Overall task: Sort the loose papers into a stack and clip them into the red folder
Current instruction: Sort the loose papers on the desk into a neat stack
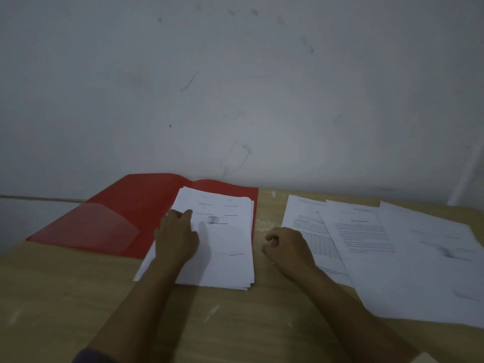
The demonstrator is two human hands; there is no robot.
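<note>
I am sitting at a wooden table (78,297) against a pale wall, and everything here is placed relative to the red folder (136,205), which lies open and flat at the far edge of the table.

A stack of white papers (225,247) rests on the folder's right-hand flap, its near edge hanging off the folder onto the table. My left hand (176,238) lies flat on the left side of this stack, fingers together and pointing away from me, pressing the sheets down. My right hand (285,247) sits on bare table just to the right of the stack, curled into a loose fist; I cannot tell whether it holds anything small.

Farther right of the folder, well apart from it, several loose sheets (392,244) lie fanned and overlapping. So I judge the sorting only partly done: one pile is gathered, more pages wait.

The next move likely calls for my right hand to reach for the nearest loose sheet, lift it cleanly off the ones under it, and lay it square on the stack while my left hand keeps the pile from sliding. The stack's edges are slightly uneven and will want squaring before clipping.

The folder's left flap carries a translucent pocket (104,226). No clip is visible.

The top page shows short printed lines and a round stamp or seal (212,220), but the picture is dim and soft, so none of the writing can be read. No brand appears.
</note>
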